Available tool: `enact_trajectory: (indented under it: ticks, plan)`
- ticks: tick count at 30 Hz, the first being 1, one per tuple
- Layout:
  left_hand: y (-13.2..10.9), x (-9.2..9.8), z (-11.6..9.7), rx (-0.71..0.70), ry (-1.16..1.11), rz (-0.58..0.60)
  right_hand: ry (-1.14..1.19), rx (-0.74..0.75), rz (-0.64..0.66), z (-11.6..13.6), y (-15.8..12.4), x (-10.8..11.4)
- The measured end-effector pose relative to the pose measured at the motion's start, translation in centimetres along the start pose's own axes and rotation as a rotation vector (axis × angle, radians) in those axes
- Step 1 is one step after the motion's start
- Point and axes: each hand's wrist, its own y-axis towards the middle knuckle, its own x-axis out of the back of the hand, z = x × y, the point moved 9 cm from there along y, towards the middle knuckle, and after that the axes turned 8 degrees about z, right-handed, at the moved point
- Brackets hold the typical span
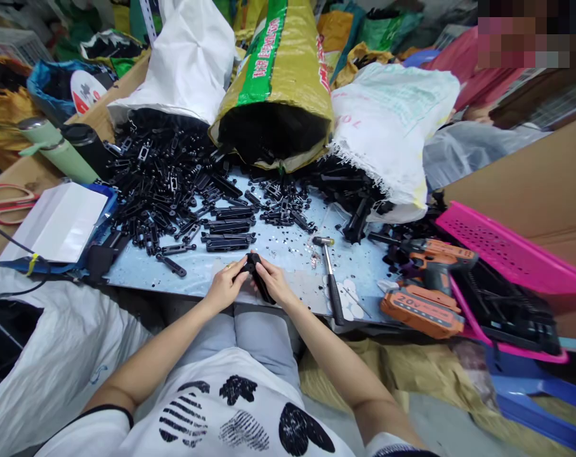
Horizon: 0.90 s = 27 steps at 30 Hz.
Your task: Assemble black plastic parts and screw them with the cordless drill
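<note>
Both my hands meet at the table's front edge around one elongated black plastic part [264, 285]. My left hand [226, 285] pinches its upper end, with a ring on one finger. Along the part's right side, the fingers of my right hand [274, 279] are closed; its lower end slants down past them. Just beyond my hands lie several similar long black parts [229, 241] in a stacked row. A spread of small black pieces [285, 203] sits behind them. To the right of my right hand rests a hammer [332, 279] with a black handle.
Sacks [278, 76] spill black parts along the back. A large pile of parts [159, 178] fills the left. An orange cordless drill [431, 285] and a pink basket [511, 254] stand right. Red scissors [9, 204] and green bottle [59, 149] are far left. Another person sits back right.
</note>
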Motion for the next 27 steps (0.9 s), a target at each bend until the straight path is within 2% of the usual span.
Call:
enact_trajectory:
  ticks: [2, 7, 9, 12, 14, 17, 19, 20, 21, 22, 23, 24, 27]
  plan:
    - [-0.1, 0.7, -0.4, 0.027, -0.052, -0.029, -0.022, 0.050, 0.024, 0.8, -0.1, -0.2]
    - [-0.6, 0.7, -1.3, 0.055, -0.012, -0.004, -0.375, 0.261, 0.070, 4.0, -1.1, 0.5]
    - [-0.7, 0.8, -2.0, 0.049, -0.017, -0.081, -0.404, 0.290, 0.035, 4.7, -1.4, 0.5]
    - [-0.9, 1.8, -3.3, 0.011, -0.045, -0.301, -0.338, 0.292, -0.071, 4.8, -2.0, -0.2]
    - [-1.1, 2.2, -4.1, -0.051, -0.049, -0.390, -0.322, 0.318, -0.130, 5.0, -2.5, -1.1]
    - [-1.1, 1.4, -4.4, -0.139, -0.039, -0.324, -0.364, 0.374, -0.147, 5.1, -2.9, -2.3]
    - [-1.3, 1.0, -3.2, -0.063, -0.015, -0.290, -0.457, 0.374, -0.059, 4.7, -2.2, -2.4]
    - [-1.5, 0.9, -2.3, 0.015, 0.018, -0.290, -0.536, 0.355, -0.021, 4.4, -1.6, -1.6]
    - [-1.6, 0.8, -1.4, 0.094, 0.075, -0.281, -0.640, 0.312, -0.033, 4.1, -0.9, 0.1]
    - [-1.6, 0.6, -0.9, 0.150, 0.155, -0.246, -0.752, 0.251, -0.093, 4.0, -0.1, 2.9]
    - [-1.3, 0.2, -0.7, 0.164, 0.252, -0.174, -0.859, 0.179, -0.225, 4.1, 0.4, 6.8]
    - [-0.7, -0.5, -0.9, 0.127, 0.355, -0.064, -0.951, 0.058, -0.446, 4.5, 0.5, 11.8]
    - [0.7, -4.0, -2.4, -0.139, 0.583, 0.349, -0.993, -0.141, -0.829, 6.4, -0.1, 24.3]
